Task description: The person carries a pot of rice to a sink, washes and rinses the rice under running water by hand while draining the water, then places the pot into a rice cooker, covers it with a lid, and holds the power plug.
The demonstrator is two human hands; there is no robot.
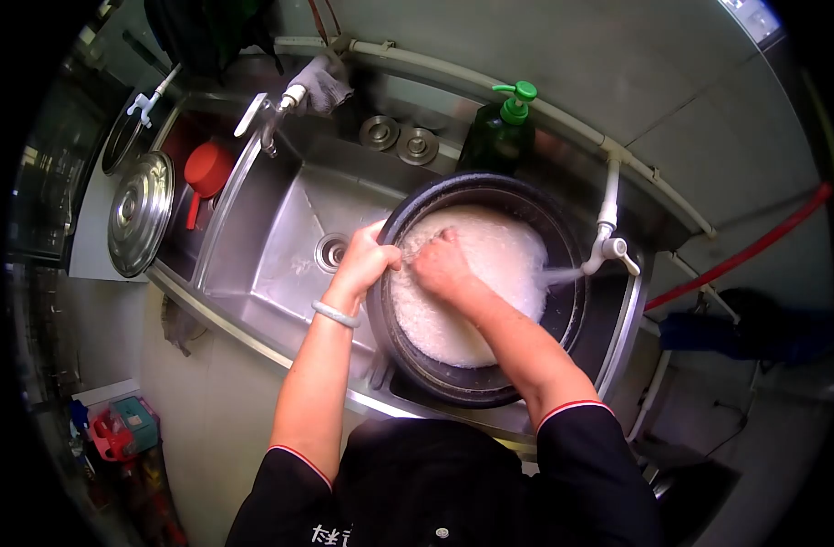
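A large dark round pot point(483, 398) stands at the right part of the steel sink, holding white rice point(499, 242) in cloudy water. My left hand point(367, 263) grips the pot's left rim, thumb over the edge. Inside the pot my right hand point(442, 266) is in the rice with its fingers curled; what they hold, if anything, is hidden. Water runs from the white tap point(610, 253) at the right into the pot.
An empty steel basin point(294, 219) with a drain lies left of the pot. Behind are a green pump bottle point(497, 132), two metal strainers point(417, 146) and another tap point(269, 123). Further left are a red scoop point(207, 170) and a steel lid point(141, 214).
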